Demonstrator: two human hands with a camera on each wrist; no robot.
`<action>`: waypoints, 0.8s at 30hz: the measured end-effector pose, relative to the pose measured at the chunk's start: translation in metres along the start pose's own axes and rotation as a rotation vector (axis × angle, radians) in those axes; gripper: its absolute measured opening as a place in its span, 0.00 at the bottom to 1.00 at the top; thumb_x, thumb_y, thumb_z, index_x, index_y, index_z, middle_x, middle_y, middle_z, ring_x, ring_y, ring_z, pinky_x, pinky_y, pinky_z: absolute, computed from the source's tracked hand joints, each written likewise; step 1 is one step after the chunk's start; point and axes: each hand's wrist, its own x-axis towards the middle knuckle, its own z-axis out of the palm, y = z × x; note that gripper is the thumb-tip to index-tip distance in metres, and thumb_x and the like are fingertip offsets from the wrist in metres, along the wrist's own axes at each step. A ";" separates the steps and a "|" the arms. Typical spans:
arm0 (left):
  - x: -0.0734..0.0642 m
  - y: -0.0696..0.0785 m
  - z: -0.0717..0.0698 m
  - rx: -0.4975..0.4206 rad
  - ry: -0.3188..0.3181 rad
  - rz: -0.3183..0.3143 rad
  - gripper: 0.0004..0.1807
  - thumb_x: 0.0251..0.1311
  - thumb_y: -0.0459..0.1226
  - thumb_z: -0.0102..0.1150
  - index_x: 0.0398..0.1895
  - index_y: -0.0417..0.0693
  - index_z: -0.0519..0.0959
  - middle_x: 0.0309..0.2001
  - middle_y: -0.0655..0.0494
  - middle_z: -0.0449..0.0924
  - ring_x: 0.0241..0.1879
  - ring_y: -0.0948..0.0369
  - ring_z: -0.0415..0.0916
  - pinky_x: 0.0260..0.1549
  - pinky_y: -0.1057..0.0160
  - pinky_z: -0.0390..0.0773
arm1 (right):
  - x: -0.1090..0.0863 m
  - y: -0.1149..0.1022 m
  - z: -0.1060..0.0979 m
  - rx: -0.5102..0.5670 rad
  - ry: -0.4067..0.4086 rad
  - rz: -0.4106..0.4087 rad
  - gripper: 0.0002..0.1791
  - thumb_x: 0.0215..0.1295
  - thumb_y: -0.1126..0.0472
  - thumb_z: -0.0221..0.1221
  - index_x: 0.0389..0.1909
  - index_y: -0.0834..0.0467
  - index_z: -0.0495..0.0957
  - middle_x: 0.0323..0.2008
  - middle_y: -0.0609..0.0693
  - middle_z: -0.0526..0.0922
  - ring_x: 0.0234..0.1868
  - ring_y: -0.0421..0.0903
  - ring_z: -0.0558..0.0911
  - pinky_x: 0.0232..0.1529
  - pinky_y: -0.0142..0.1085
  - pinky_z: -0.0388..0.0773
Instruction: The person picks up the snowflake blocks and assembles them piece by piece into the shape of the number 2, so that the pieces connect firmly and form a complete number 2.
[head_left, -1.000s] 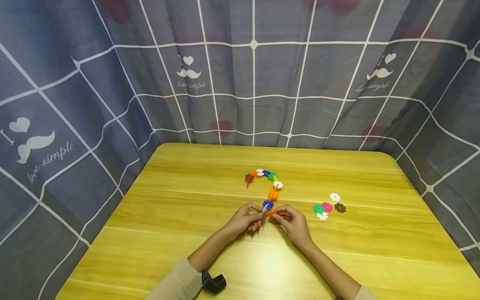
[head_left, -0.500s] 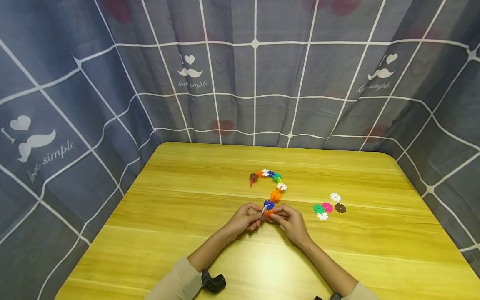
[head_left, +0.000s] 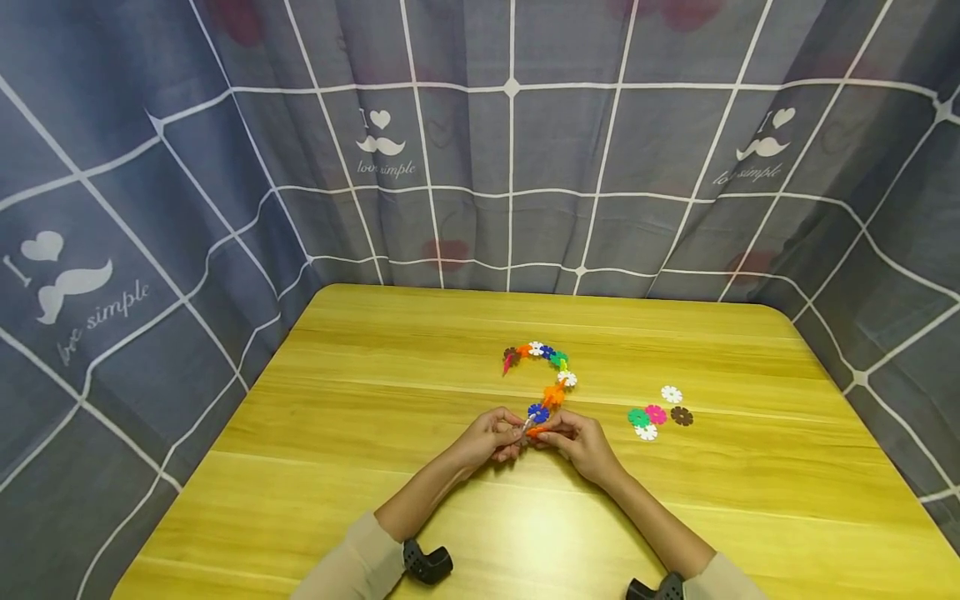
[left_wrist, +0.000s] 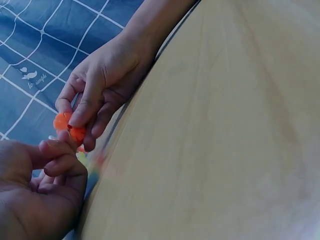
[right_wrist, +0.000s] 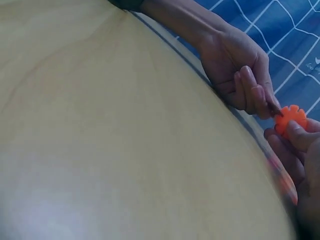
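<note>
A curved chain of colourful notched plastic discs, with a blue disc (head_left: 538,413) near its close end, lies on the table. My left hand (head_left: 480,442) pinches a brown disc (right_wrist: 273,109) at that end, mostly hidden by fingers. Between the thumb and fingers of my right hand (head_left: 588,450) is an orange disc (right_wrist: 291,120). Its edge meets the brown disc; how deep the notches fit cannot be told. Beyond the blue disc, the chain bends through orange pieces (head_left: 553,396) and a white disc (head_left: 567,379), ending at a pink disc (head_left: 507,363).
Loose discs lie to the right of my right hand: white (head_left: 671,394), pink (head_left: 656,414), brown (head_left: 682,416), green (head_left: 637,418) and another white one. A grey-blue checked curtain stands behind the wooden table (head_left: 360,375).
My right hand has brought the orange disc left against the brown disc and turned it. The chain's far part has swung to the right. My left hand has hardly moved.
</note>
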 end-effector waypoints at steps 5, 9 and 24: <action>0.000 0.001 0.000 -0.024 -0.011 0.006 0.10 0.65 0.28 0.47 0.47 0.29 0.65 0.20 0.56 0.75 0.15 0.69 0.66 0.14 0.75 0.63 | 0.000 0.000 0.001 0.021 0.009 -0.012 0.03 0.57 0.80 0.53 0.32 0.74 0.74 0.32 0.69 0.79 0.33 0.56 0.83 0.33 0.46 0.79; 0.000 0.000 0.000 -0.022 -0.011 0.023 0.11 0.66 0.28 0.47 0.47 0.30 0.65 0.20 0.56 0.76 0.15 0.68 0.66 0.14 0.75 0.64 | 0.001 -0.008 0.003 -0.099 0.050 -0.022 0.04 0.57 0.79 0.55 0.33 0.73 0.76 0.32 0.67 0.81 0.34 0.55 0.83 0.33 0.44 0.80; -0.009 0.016 0.002 0.004 0.005 0.079 0.11 0.67 0.28 0.44 0.49 0.29 0.64 0.23 0.52 0.75 0.15 0.66 0.64 0.15 0.73 0.64 | -0.063 0.001 -0.085 -0.973 0.490 -0.054 0.19 0.38 0.66 0.73 0.36 0.62 0.83 0.28 0.51 0.80 0.25 0.41 0.76 0.27 0.22 0.72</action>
